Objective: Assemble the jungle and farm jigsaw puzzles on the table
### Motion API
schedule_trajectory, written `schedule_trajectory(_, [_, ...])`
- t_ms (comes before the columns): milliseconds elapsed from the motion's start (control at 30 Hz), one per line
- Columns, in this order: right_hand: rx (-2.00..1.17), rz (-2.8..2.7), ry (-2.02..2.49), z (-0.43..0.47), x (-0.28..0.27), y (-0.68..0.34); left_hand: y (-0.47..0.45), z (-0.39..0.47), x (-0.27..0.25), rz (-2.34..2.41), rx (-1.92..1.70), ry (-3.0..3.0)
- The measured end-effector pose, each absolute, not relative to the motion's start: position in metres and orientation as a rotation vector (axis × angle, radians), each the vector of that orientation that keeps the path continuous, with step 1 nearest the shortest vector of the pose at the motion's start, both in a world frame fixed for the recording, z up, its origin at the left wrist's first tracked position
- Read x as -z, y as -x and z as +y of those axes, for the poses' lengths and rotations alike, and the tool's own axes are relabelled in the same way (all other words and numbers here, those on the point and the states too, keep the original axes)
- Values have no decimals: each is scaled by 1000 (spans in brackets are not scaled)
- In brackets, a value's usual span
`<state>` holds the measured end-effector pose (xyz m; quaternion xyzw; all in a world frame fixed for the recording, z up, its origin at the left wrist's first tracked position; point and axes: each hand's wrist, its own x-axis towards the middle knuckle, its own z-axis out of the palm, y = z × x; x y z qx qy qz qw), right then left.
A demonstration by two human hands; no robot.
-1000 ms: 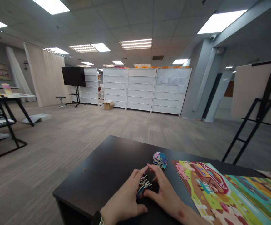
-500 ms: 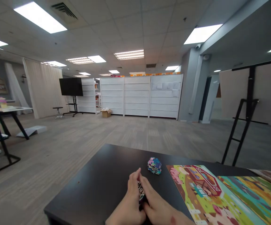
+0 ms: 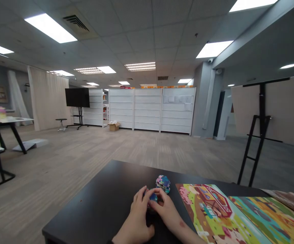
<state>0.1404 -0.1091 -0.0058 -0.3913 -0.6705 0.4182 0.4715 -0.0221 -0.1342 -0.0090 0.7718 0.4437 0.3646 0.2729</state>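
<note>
Both my hands are closed together around a small stack of puzzle pieces (image 3: pixel 152 197) standing on the black table (image 3: pixel 103 203): my left hand (image 3: pixel 136 217) cups it from one side, my right hand (image 3: pixel 167 212) presses in from the other, and only a blue edge of the stack shows between my fingertips. To do this well, I judge I should keep the pressure even from both sides and the stack's bottom flat on the table, so that the pieces square up rather than fan out or slip. Just beyond my fingertips, apart from them, sits a second pile of pieces (image 3: pixel 163 183), bright with pink and turquoise. To the right of my grip lies a colourful farm-picture board (image 3: pixel 208 210), and touching its far side, further right, a green and yellow board (image 3: pixel 271 217). The tabletop is dark, smooth and matte. Past its far edge, a wide carpeted floor runs to a row of white shelving (image 3: pixel 152 110), with a dark screen on a stand (image 3: pixel 77 98) to the left and a black easel frame (image 3: pixel 257 135) to the right.
</note>
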Motion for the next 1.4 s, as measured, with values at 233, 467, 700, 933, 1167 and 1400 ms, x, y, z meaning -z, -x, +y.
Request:
schedule_trajectory(233, [-578,-1969,1211,-123,1,-147,21,-130,5,1115,-1008,-2160])
schedule_trajectory(467, [-175,-1856,1323,-74,-15,-183,24,-109,-2,1253,-786,-2310])
schedule_trajectory(700, [-228,-2074,1349,-27,17,-185,14,-80,-3,1460,-675,-2473])
schedule_trajectory(933, [-177,-2160,1374,-5,31,-173,82,-30,1,1804,-769,-2366])
schedule_trajectory(1167, [-352,-2228,1169,45,19,-83,162,18,9,1981,-802,-2273])
schedule_trajectory(1400, [-406,-2288,883,72,25,-2,174,25,11,1917,-866,-2280])
